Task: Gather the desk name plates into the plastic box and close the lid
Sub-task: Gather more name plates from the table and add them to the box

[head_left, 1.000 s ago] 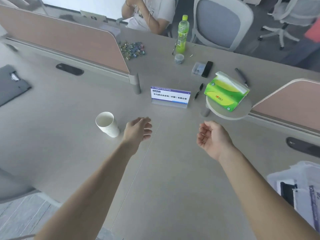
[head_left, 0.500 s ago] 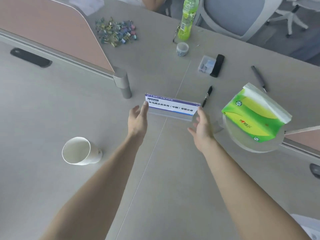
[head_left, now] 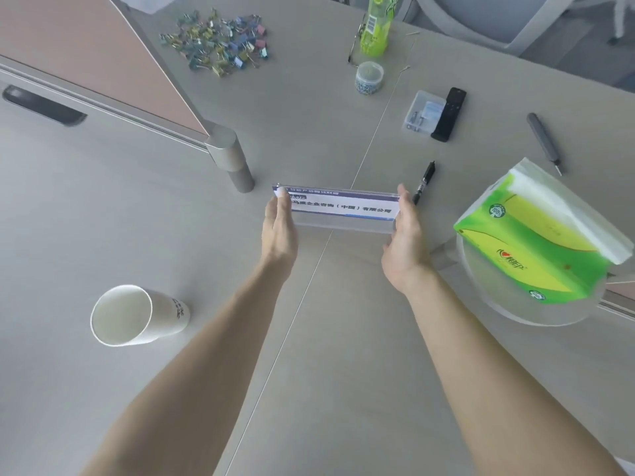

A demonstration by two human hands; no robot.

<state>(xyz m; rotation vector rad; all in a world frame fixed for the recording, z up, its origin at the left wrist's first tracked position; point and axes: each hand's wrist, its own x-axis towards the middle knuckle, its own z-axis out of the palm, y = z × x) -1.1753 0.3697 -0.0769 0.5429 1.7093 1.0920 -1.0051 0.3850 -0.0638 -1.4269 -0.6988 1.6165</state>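
A clear acrylic desk name plate (head_left: 340, 209) with a blue-and-white printed card stands on the grey desk in the middle of the head view. My left hand (head_left: 279, 228) presses its straight fingers flat against the plate's left end. My right hand (head_left: 405, 235) presses its straight fingers against the right end. The plate sits clamped between my two palms. No plastic box for the plates shows in this view.
A white paper cup (head_left: 135, 316) stands at the near left. A green tissue pack (head_left: 543, 238) lies on a round stand at the right. A black marker (head_left: 424, 182), a divider post (head_left: 233, 159), binder clips (head_left: 220, 46), a small clear case (head_left: 422, 113) and a green bottle (head_left: 378, 25) lie beyond.
Both hands reached forward from the near desk and closed in on the two ends of the name plate. The camera leaned forward and down over the desk.
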